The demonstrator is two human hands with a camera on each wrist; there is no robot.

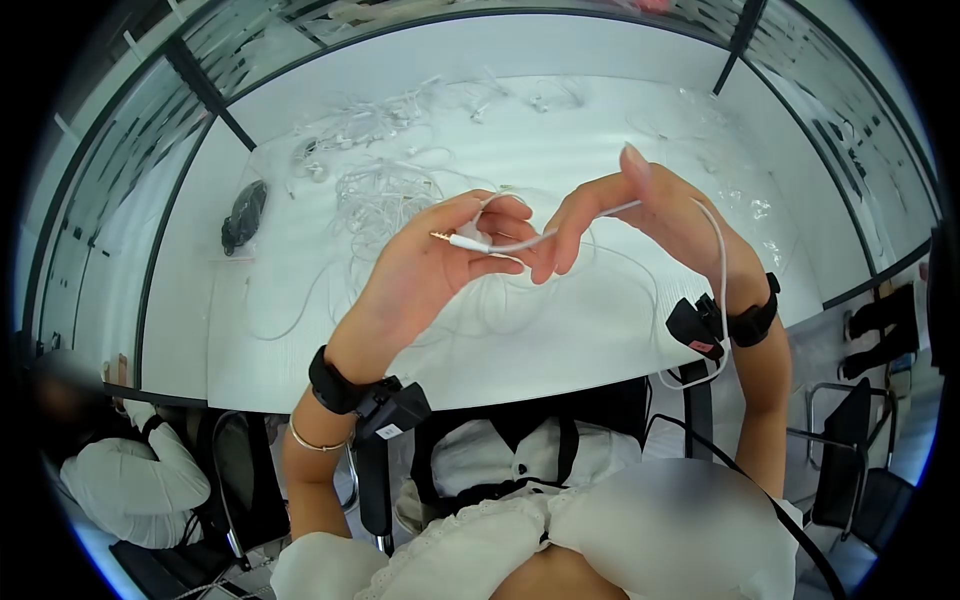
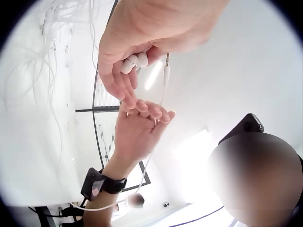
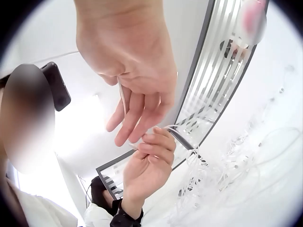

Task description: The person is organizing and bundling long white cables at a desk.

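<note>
L hand (image 1: 415, 270): fingers curled round the white earbuds (image 2: 128, 65), above the table (image 1: 560, 370).
Plug (image 1: 470, 243): lies across our L palm, tip pointing left; can't tell if it's pinched.
R hand (image 1: 672, 218): fingers loosely bent, thumb apart, no clear pinch.
Cable (image 1: 722, 260): runs plug to R hand, then down by R wrist.
Tangle (image 1: 385, 200): on table, far left.
Technique: prob. best we hold earbuds snug, guide cable w/ light tension, avoid kinks nr plug, clear of tangle.

White earbuds (image 2: 134, 63) partly hidden by the left fingers (image 2: 110, 84), tangled cables (image 3: 191, 177) blurred.
</note>
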